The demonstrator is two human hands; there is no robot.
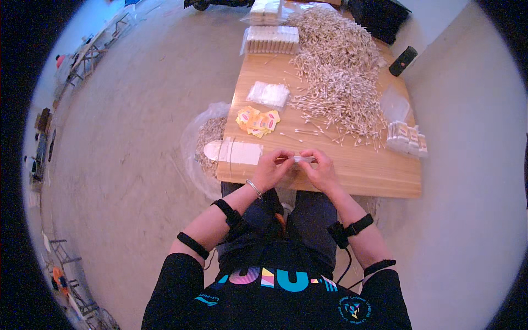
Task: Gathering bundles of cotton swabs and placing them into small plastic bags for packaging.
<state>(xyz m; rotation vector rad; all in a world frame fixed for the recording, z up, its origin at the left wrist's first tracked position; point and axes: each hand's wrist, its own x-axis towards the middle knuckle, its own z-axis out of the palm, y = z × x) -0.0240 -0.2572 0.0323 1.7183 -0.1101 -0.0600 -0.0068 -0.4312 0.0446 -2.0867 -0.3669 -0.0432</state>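
Fingers (284,154) in the head view are closing narrowly on a small whitish, film-like piece (302,159), the left hand (272,168) pinching one end and the right hand (322,170) the other. That piece is sitting between the fingertips, above the near edge of the wooden counter (368,175); it is showing too small to tell exactly what it is. Beside the left hand, a white board with a rounded outer end (246,153) is lying flat, its tip reaching past the counter's left edge. Yellow, orange and white printed cards (258,121) are spreading in a loose cluster behind the board, and beyond them a stack of clear plastic bags (268,94) is resting. A large heap of cotton swabs (338,71) is covering much of the far and right part, with a few loose swabs straying toward the hands. To the right, several filled swab packs (407,138) are standing near the counter's edge, with a clear plastic sheet or bag (394,104) lying just behind them. Bundled packs (272,40) are occupying the far left corner, while a black cylinder (403,61) is leaning outward near the right edge. Below the left edge, a big translucent bag (192,146) is holding more swab-like pieces.
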